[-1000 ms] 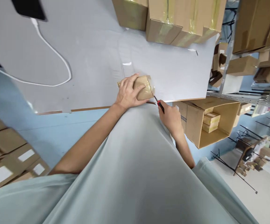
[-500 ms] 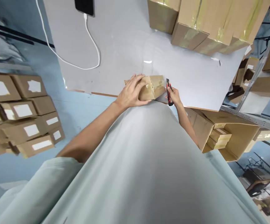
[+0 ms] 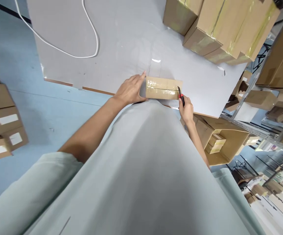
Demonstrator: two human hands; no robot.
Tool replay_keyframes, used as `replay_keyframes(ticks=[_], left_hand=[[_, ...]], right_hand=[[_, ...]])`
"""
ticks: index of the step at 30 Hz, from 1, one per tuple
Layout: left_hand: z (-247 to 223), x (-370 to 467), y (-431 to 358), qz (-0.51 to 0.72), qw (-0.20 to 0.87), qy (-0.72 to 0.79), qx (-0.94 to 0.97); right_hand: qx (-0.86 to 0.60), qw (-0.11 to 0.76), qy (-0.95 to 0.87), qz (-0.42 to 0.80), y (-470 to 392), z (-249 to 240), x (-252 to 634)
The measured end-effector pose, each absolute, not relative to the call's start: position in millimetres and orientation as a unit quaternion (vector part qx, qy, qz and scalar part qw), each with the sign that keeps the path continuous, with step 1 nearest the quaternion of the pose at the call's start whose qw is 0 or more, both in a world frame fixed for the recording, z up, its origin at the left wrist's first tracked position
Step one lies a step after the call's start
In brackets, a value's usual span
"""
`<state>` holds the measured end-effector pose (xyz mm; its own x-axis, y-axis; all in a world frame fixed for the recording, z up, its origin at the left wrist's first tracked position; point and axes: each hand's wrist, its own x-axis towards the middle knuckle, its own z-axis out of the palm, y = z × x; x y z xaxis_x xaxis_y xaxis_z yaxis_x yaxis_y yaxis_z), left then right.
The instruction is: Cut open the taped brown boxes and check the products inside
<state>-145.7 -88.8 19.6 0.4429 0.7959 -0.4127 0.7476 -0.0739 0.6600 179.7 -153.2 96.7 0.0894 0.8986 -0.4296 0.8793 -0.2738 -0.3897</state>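
Observation:
A small taped cardboard box [image 3: 162, 88] lies at the near edge of the grey-white table [image 3: 122, 49], its long taped side facing up. At the box's left end is my left hand [image 3: 131, 88], thumb and fingers spread apart, with nothing gripped between them. My right hand [image 3: 186, 109] is closed round a red and black box cutter [image 3: 182, 99] at the right end of the box. The cutter's tip is over the top face near that end; whether it touches the cardboard cannot be made out.
Large taped boxes [image 3: 217, 29] stand at the table's back right. A white cable [image 3: 65, 52] curves across the left. An open carton [image 3: 229, 143] with smaller boxes sits below right, near metal shelving. More boxes [image 3: 4, 119] are stacked at far left.
The small box now lies level with its long taped side up. My left hand has opened away from it, and the cutter has moved over its right end. The view has shifted.

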Motion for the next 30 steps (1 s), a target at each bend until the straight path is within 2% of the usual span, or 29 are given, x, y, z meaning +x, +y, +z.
replay_keyframes(ticks=[2,7,14,22,30], left_hand=[[17,-151,-90,0.042,0.433,0.518,0.737],[20,-152,-88,0.077,0.450,0.477,0.751],[3,-147,-92,0.089,0.489,0.462,0.734],[-1,-145,-98,0.109,0.502,0.471,0.717],[9,-144,-95,0.116,0.514,0.489,0.695]], right_hand=[[-0.717,-0.025,-0.645,0.263,-146,113,169],[-0.608,-0.172,-0.725,0.275,-112,147,126],[-0.504,-0.338,-0.762,0.228,-74,154,67],[-0.501,-0.381,-0.753,0.193,-68,155,52],[-0.509,-0.357,-0.758,0.199,-65,147,52]])
